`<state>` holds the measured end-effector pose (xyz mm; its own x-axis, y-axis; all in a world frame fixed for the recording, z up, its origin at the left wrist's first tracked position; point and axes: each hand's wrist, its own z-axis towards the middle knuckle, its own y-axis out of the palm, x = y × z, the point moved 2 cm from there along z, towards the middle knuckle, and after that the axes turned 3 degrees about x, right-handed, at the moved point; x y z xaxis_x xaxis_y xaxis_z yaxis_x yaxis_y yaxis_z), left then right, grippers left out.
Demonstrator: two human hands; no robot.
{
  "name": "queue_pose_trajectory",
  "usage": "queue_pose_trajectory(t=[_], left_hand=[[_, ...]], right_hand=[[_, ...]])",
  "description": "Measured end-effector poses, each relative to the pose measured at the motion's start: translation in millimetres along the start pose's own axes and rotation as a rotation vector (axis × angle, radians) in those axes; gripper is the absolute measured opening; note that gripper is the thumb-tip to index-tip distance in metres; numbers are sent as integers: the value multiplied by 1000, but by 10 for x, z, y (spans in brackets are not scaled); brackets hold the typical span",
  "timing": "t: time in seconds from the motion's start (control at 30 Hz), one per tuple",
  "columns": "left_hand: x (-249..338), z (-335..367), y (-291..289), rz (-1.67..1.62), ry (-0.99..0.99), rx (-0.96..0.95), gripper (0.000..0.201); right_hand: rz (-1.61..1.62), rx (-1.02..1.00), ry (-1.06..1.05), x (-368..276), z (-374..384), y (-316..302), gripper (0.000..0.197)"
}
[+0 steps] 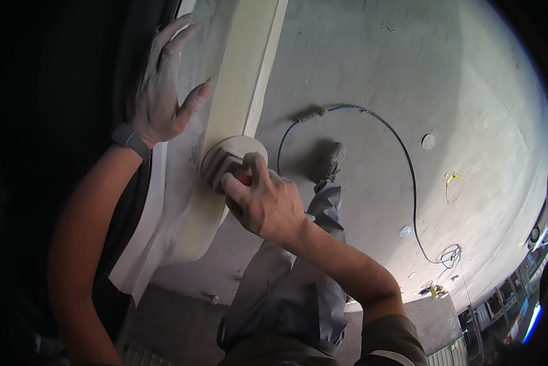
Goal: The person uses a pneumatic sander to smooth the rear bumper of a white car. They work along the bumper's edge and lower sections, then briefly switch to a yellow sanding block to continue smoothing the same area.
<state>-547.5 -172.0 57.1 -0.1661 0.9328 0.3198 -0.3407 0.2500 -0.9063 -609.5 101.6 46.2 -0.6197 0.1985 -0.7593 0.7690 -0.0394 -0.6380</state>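
Note:
My right hand (271,206) is wrapped round a round disc sander (240,146), with a bit of red showing under the fingers. The sander's pad lies against a long pale, cream-coloured panel (236,67) of what looks like a vehicle body. Farther up and to the left, my left hand (160,100) rests against the dusty grey-white surface beside the panel. Its fingers are stretched out, the thumb stands apart, and nothing is held in it. Pale dust coats this hand, and a dark band (132,141) circles the wrist.
A dark hose (413,177) with a connector (312,115) curves over the grey floor to a coil (449,256). Used sanding discs (428,142) and a yellow strip (452,186) lie about. My shoe (332,161) stands near the panel. A dark opening is at left.

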Motion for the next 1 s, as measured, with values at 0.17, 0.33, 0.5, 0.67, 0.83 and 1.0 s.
queue_pose_trajectory(t=[0.17,0.33,0.5,0.67,0.83,1.0], left_hand=[[64,22,-48,-56,-79,-45,92],[68,12,-62,-84,-112,-107,94],[66,-25,-67,-54,-104,-142,94],[77,-24,-78,-35,-126,-196,96],[121,3,-131,-23,-153,-200,93],[121,-31,-116,14,-149,-199,93]], right_hand=[[-69,159,-1,598,1126,-911,28],[-114,295,-140,1227,2266,-1672,56],[-118,298,-144,1703,3172,-2205,48],[-18,200,-226,1300,2313,-1779,51],[56,11,-191,477,1179,-913,26],[69,93,-192,740,1391,-1105,21]])
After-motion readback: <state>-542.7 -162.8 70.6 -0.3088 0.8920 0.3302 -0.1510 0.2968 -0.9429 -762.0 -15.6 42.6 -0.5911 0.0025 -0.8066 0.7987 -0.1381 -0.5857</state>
